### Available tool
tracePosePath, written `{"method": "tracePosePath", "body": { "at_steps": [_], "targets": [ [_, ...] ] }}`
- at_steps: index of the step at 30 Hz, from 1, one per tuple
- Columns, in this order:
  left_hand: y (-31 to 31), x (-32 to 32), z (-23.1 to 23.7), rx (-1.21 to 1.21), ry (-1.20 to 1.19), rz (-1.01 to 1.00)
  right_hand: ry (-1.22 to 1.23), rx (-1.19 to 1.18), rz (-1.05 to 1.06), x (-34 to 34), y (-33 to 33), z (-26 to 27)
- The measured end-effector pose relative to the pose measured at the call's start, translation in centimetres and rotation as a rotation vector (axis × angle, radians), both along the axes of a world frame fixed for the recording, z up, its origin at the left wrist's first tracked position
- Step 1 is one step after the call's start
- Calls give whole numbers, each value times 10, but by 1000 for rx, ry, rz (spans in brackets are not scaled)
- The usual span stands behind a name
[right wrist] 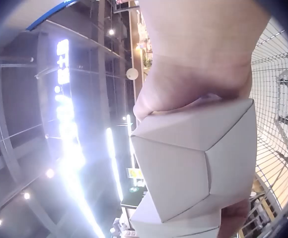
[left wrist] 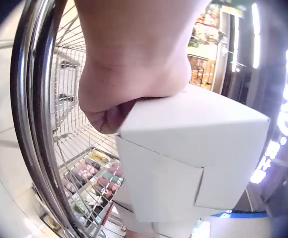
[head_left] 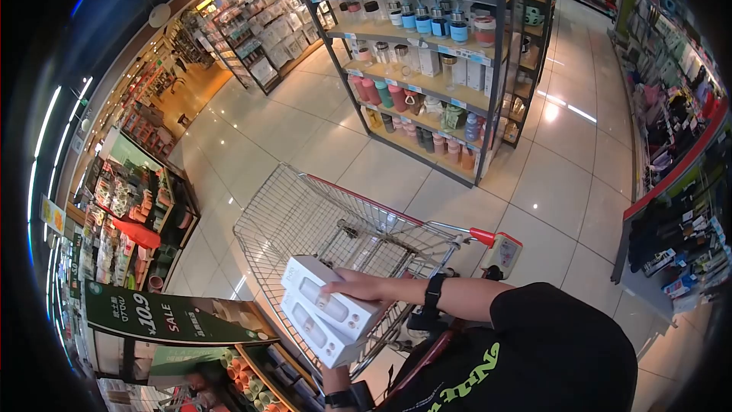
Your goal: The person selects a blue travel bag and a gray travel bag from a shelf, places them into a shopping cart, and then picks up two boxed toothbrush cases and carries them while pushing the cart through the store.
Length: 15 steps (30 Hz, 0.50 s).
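At the left, a green sale sign (head_left: pixel 164 317) stands beside the shop displays. Next comes the left white box (head_left: pixel 309 326), held over the near side of the shopping cart (head_left: pixel 358 200). The left hand (left wrist: pixel 134 87) grips the end of this box with bent fingers, which are partly hidden. The right white box (head_left: pixel 329 299) leans against the first one, and both show a printed picture of a bottle-like item. The right hand (head_left: pixel 354 285) is closed around its upper end; a dark band (head_left: pixel 433 292) is on this wrist. Farther right, behind the cart, a shelf (head_left: pixel 366 30) carries bottles and cups. At the far right is a display rack (head_left: pixel 679 172) with a red edge.
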<state>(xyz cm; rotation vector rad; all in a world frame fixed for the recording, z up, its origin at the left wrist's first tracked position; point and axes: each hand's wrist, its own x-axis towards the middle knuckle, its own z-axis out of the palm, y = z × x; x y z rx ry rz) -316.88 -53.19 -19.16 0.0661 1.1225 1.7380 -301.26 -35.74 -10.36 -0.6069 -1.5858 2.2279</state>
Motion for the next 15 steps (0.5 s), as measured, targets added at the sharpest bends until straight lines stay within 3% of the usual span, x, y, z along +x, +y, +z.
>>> {"method": "tracePosePath", "body": {
  "at_steps": [3,8,11,15],
  "targets": [
    [10,-24,5,-7,43,20,9,36,59,-37,16,-11],
    [28,-57,4,-13,106,58,222,-66,125,-79,43,-16],
    [54,-78,5,-4,148,68,4,7,-1,-91,49,-6],
    [94,-106,14,-14,230,65,115,-39,34,-121,72,-18]
  ]
}}
